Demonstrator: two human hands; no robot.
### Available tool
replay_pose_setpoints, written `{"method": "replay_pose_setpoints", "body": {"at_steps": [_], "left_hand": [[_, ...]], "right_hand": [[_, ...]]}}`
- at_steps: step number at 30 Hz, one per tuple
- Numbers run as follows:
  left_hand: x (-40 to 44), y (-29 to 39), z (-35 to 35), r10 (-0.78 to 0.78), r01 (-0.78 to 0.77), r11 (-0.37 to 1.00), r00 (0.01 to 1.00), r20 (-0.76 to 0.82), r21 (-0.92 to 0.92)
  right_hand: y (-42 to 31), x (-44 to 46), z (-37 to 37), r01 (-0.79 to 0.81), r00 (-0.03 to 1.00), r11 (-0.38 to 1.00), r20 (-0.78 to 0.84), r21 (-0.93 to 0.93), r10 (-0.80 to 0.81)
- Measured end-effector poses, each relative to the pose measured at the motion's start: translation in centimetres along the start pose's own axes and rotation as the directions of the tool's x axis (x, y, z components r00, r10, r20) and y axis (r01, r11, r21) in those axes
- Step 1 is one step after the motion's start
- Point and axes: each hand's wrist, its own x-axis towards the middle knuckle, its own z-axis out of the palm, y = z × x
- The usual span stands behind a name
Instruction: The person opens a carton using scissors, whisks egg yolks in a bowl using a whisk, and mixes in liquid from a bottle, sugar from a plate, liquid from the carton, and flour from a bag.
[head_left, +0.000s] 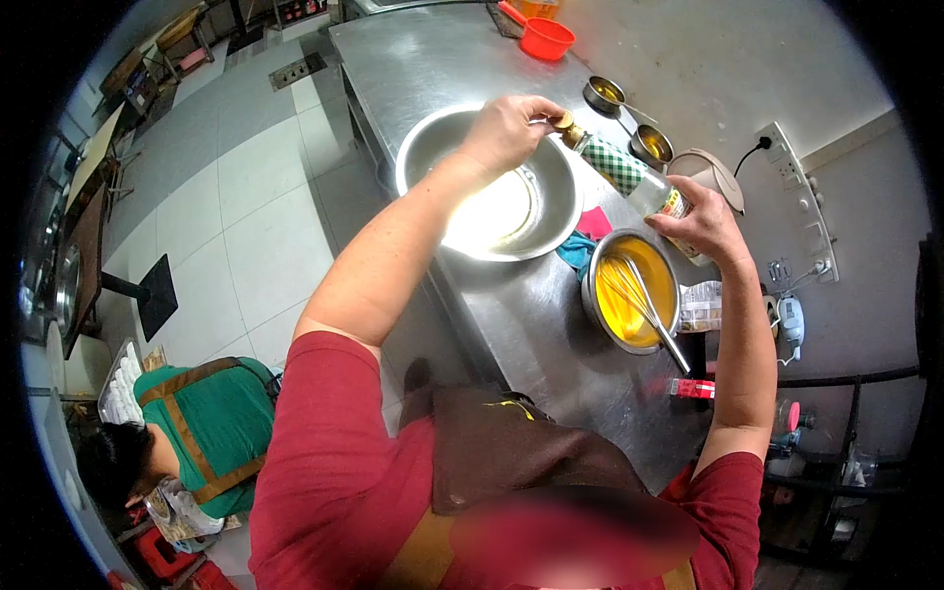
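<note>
My right hand [703, 221] is wrapped around the lower end of a glass bottle [615, 162] with a green-and-white checked label, which lies at a slant in the air. At its neck, the fingers of my left hand [506, 133] pinch the gold bottle cap [562, 120]; whether the cap is loose I cannot tell. Beneath my left hand and forearm stands a wide metal basin [418, 147], brightly lit inside. Closer to me, a smaller metal bowl [671, 295] holds yellow liquid [618, 313], with a wire whisk [649, 313] leaning in it.
A red dipper [547, 39] and two small pans [603, 94] of yellowish liquid stand farther back on the steel table [413, 49]. Cloths [575, 251] lie between basin and bowl. A power strip [801, 192] hangs on the right wall. Another person [211, 423] bends down at left.
</note>
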Motion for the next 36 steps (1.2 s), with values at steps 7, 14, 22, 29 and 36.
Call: {"method": "replay_pose_setpoints", "body": {"at_steps": [7,14,22,29,36], "left_hand": [[0.0,-0.4,0.3,0.027,-0.027,1.000,1.000,-0.011,0.001],[0.2,-0.4,0.4,-0.010,0.010,1.000,1.000,-0.010,-0.002],[1.4,1.7,0.1,0.090,-0.088,0.992,0.996,0.021,-0.091],[4.1,8.0,1.0,0.382,-0.377,0.914,0.924,0.007,-0.152],[6.1,16.2,4.5,0.533,-0.526,0.826,0.846,-0.025,-0.201]], "right_hand": [[-0.1,0.1,-0.2,0.004,1.000,0.999,0.007,-0.038,-0.003],[0.2,0.1,0.2,-0.027,0.999,1.000,0.024,0.006,0.026],[1.7,-1.4,4.7,-0.107,0.994,0.779,0.095,0.618,0.062],[0.9,-4.2,3.5,-0.109,0.986,0.351,0.145,0.930,-0.077],[0.6,-10.0,1.5,0.034,0.997,0.087,-0.027,0.996,-0.074]]}}
